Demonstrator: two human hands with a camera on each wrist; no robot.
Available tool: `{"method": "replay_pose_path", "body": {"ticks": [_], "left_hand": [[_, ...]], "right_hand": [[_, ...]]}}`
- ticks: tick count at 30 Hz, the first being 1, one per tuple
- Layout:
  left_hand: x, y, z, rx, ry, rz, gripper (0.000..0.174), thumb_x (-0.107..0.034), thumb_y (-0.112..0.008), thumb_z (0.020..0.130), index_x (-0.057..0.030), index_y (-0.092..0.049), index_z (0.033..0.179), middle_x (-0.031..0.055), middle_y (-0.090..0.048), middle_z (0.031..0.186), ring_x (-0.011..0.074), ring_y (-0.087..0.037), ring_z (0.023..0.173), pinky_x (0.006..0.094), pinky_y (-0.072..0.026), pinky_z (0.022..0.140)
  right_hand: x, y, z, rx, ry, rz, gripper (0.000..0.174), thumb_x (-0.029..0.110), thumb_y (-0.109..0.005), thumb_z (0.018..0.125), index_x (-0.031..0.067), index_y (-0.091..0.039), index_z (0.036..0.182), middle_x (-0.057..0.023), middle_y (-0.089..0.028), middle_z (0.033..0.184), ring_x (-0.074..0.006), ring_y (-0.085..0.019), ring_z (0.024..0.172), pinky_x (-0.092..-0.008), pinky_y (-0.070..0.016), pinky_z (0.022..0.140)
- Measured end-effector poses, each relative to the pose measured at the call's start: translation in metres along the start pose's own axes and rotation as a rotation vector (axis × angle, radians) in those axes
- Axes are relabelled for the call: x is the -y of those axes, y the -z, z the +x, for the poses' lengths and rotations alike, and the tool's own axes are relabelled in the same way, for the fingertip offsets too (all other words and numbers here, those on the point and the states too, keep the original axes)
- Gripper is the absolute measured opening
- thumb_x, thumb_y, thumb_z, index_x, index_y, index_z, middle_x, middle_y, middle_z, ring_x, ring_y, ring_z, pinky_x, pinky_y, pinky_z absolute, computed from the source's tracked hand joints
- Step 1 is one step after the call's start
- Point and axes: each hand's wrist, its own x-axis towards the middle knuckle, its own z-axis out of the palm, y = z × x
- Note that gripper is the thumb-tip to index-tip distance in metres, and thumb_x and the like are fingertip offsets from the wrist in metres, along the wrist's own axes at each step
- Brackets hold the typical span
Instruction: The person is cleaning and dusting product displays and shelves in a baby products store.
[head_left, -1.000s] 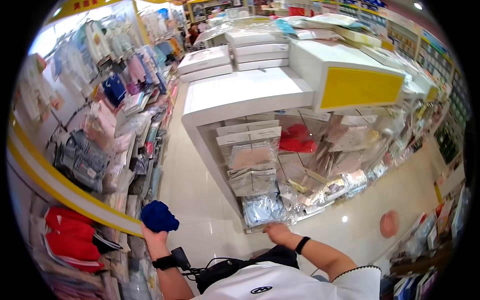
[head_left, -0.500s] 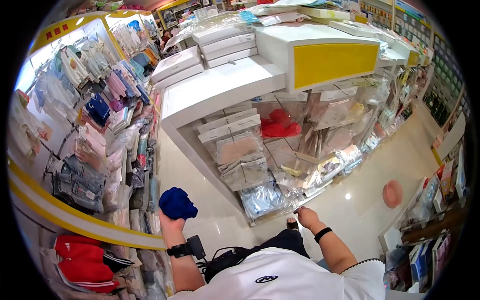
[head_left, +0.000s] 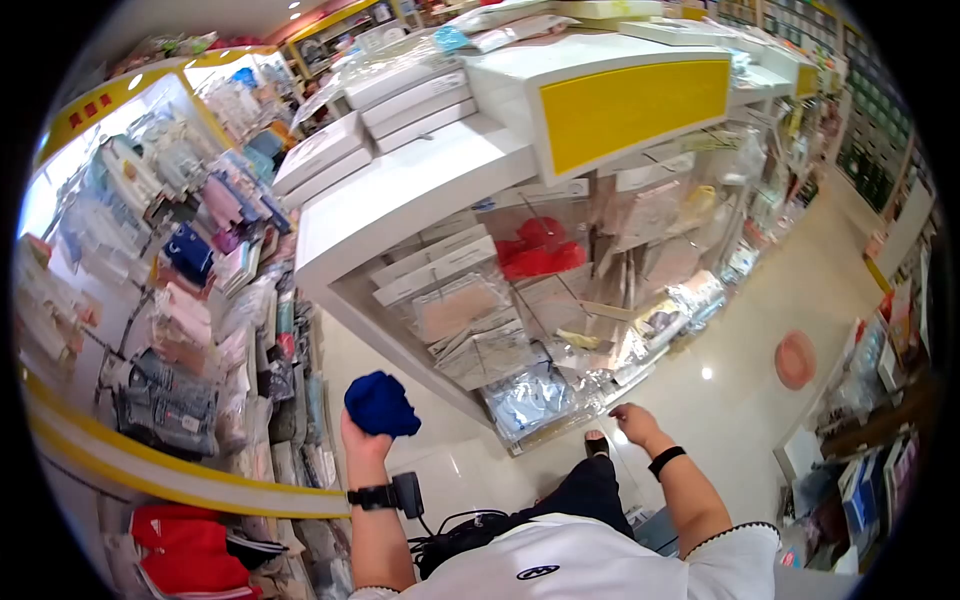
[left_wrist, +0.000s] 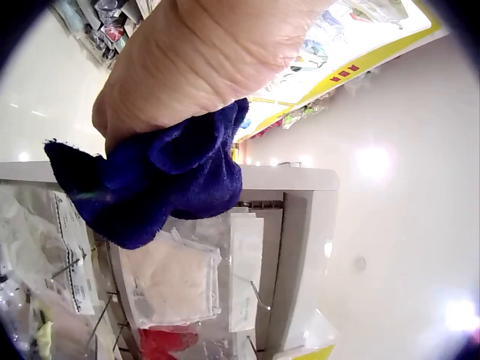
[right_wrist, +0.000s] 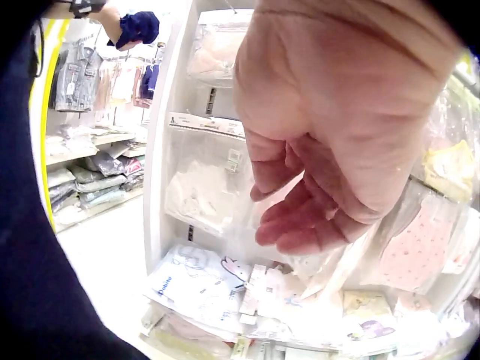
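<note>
A bunched dark blue cloth (head_left: pixel 382 403) with a fuzzy, towel-like surface is held up in my left hand (head_left: pixel 364 440). In the left wrist view the cloth (left_wrist: pixel 169 180) hangs out from under the palm, hiding most of the fingers. My right hand (head_left: pixel 640 426) holds nothing and hangs near the lower front of the white display stand. Seen from the right wrist, that hand (right_wrist: pixel 322 142) has loosely curled fingers, in front of clear-bagged baby clothes (right_wrist: pixel 202 184) on hooks.
The white display stand (head_left: pixel 400 180) carries stacked white boxes (head_left: pixel 325 155) on top. Clothing shelves with a yellow-edged rail (head_left: pixel 200 485) run along the left. A pink basin (head_left: pixel 795 360) sits on the floor at the right, near packed shelves (head_left: pixel 850 490).
The head view has turned and tilted, so the stand appears further left. Both hands show further right in the view, the left still gripping the blue cloth. A sandalled foot has come into sight.
</note>
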Motion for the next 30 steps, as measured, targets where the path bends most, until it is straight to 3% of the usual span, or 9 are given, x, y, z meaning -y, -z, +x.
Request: {"method": "replay_pose_path", "body": {"ticks": [1, 4, 7, 9, 16, 19, 20, 25, 30], "left_hand": [[-0.001, -0.007, 0.003, -0.028, -0.006, -0.028, 0.040, -0.031, -0.037, 0.086, -0.0040, -0.055, 0.109, 0.0141, -0.059, 0.108, 0.0325, -0.055, 0.099, 0.0473, -0.0428, 0.087], [0.001, 0.000, 0.025, 0.165, 0.017, -0.034, 0.041, -0.031, -0.038, 0.085, -0.0020, -0.055, 0.108, 0.0161, -0.058, 0.107, 0.0332, -0.055, 0.098, 0.0479, -0.0432, 0.086], [0.013, -0.013, 0.001, 0.073, -0.025, -0.007, 0.040, -0.030, -0.037, 0.085, -0.0014, -0.055, 0.107, 0.0169, -0.059, 0.105, 0.0336, -0.056, 0.094, 0.0489, -0.0444, 0.082], [0.014, -0.004, -0.003, 0.140, 0.051, -0.017, 0.040, -0.030, -0.036, 0.086, -0.0020, -0.055, 0.108, 0.0160, -0.059, 0.104, 0.0328, -0.056, 0.094, 0.0484, -0.0451, 0.081], [0.035, -0.006, -0.027, 0.102, 0.019, -0.087, 0.040, -0.028, -0.033, 0.088, -0.0034, -0.053, 0.111, 0.0147, -0.056, 0.113, 0.0316, -0.053, 0.104, 0.0475, -0.0418, 0.089], [0.039, -0.013, -0.028, 0.137, 0.067, -0.072, 0.040, -0.028, -0.032, 0.088, -0.0033, -0.053, 0.111, 0.0147, -0.056, 0.113, 0.0318, -0.053, 0.104, 0.0476, -0.0418, 0.089], [0.040, -0.013, -0.026, 0.059, 0.067, -0.074, 0.041, -0.029, -0.032, 0.088, -0.0030, -0.053, 0.112, 0.0145, -0.056, 0.113, 0.0315, -0.053, 0.104, 0.0474, -0.0420, 0.089], [0.051, -0.017, -0.015, 0.157, 0.132, -0.046, 0.042, -0.030, -0.031, 0.088, -0.0030, -0.053, 0.111, 0.0144, -0.055, 0.113, 0.0306, -0.053, 0.104, 0.0461, -0.0417, 0.090], [0.060, -0.022, -0.018, 0.084, 0.172, -0.066, 0.041, -0.029, -0.032, 0.087, -0.0030, -0.051, 0.113, 0.0146, -0.054, 0.115, 0.0301, -0.053, 0.106, 0.0458, -0.0393, 0.093]], "right_hand": [[-0.006, 0.012, 0.015, -0.025, 0.011, -0.008, 0.024, 0.017, -0.053, 0.075, 0.0094, -0.064, 0.094, -0.0143, -0.062, 0.091, -0.0315, -0.058, 0.088, -0.0386, -0.0454, 0.077], [-0.029, 0.028, 0.050, -0.235, -0.013, 0.024, 0.023, 0.012, -0.049, 0.076, 0.0091, -0.065, 0.092, -0.0159, -0.061, 0.094, -0.0322, -0.057, 0.088, -0.0391, -0.0457, 0.076], [-0.018, 0.037, 0.049, -0.308, -0.081, 0.046, 0.021, 0.010, -0.049, 0.077, 0.0077, -0.065, 0.091, -0.0161, -0.062, 0.091, -0.0321, -0.058, 0.087, -0.0377, -0.0462, 0.077], [-0.025, 0.018, 0.039, -0.262, -0.068, 0.054, 0.021, 0.010, -0.050, 0.077, 0.0086, -0.065, 0.091, -0.0160, -0.062, 0.091, -0.0319, -0.058, 0.087, -0.0373, -0.0462, 0.077], [-0.029, -0.038, 0.033, -0.072, 0.017, -0.070, 0.022, 0.014, -0.049, 0.077, 0.0111, -0.065, 0.092, -0.0181, -0.061, 0.089, -0.0339, -0.058, 0.086, -0.0391, -0.0461, 0.077], [0.006, -0.009, 0.023, -0.064, -0.037, -0.020, 0.024, 0.013, -0.046, 0.078, 0.0133, -0.064, 0.093, -0.0170, -0.060, 0.095, -0.0327, -0.057, 0.089, -0.0398, -0.0455, 0.078], [0.005, -0.008, 0.019, -0.065, -0.027, -0.038, 0.023, 0.013, -0.046, 0.078, 0.0134, -0.065, 0.092, -0.0169, -0.060, 0.095, -0.0328, -0.057, 0.089, -0.0398, -0.0456, 0.078], [0.000, 0.015, 0.004, -0.072, 0.038, -0.129, 0.022, 0.012, -0.047, 0.080, 0.0126, -0.065, 0.091, -0.0148, -0.060, 0.094, -0.0331, -0.057, 0.087, -0.0391, -0.0463, 0.076], [-0.011, 0.030, -0.043, 0.127, 0.084, -0.269, 0.027, 0.011, -0.042, 0.080, 0.0138, -0.066, 0.092, -0.0156, -0.059, 0.094, -0.0333, -0.057, 0.087, -0.0388, -0.0463, 0.078]]}}
